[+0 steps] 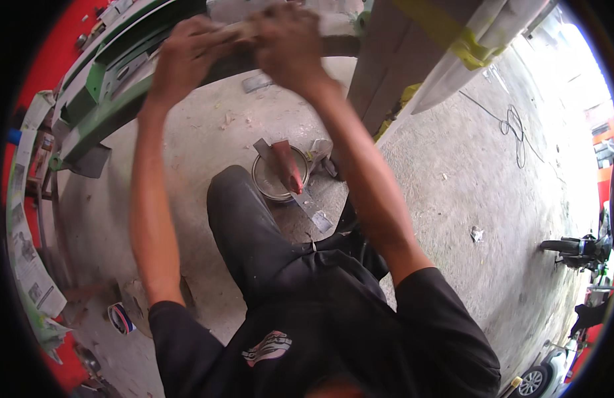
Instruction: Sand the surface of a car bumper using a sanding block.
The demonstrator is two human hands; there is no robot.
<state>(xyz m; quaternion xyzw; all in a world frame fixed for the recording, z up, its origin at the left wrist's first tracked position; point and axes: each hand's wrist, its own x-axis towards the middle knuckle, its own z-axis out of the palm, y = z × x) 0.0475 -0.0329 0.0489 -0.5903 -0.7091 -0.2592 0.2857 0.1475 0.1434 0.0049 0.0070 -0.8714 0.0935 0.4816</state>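
Both my arms reach up to the top of the head view, where motion smears the hands. My left hand [182, 56] is closed on the left end of a pale, narrow, block-like piece [235, 33]. At its other end my right hand [287, 50] is closed too. The blur hides what kind of piece it is. Just beyond and beneath the hands runs a curved green metal frame [131, 96]. Below, by my knee, stands a round tin [264, 178]. Across its top lie a reddish tube-shaped piece [288, 166] and a flat grey spreader [262, 147].
A masked panel [403, 53] with yellow tape stands close to my right forearm. A flat metal blade [313, 213] juts out beside the tin. On the concrete floor lie a roll of tape [121, 318] and a loose cable [516, 136]. A motorcycle [579, 249] is far right.
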